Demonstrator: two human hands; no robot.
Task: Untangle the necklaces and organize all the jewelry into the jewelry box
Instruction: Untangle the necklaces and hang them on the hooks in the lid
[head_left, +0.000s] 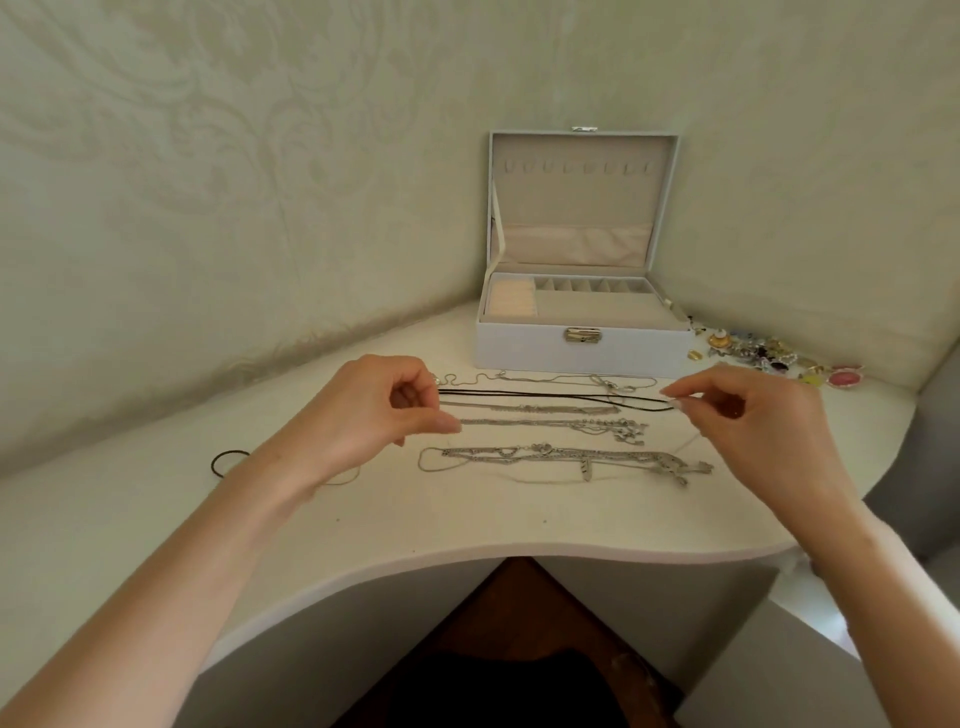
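Both ends of the black cord necklace (545, 394) were covered: my right hand (737, 410) pinched one, my left hand (374, 410) curled its fingers at the other, grip unclear. I reckoned it wanted laying straight, clear of the silver chains (540, 422).

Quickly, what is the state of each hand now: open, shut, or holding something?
Left hand: pinches the left end of the black cord.
Right hand: pinches the right end of the same cord.
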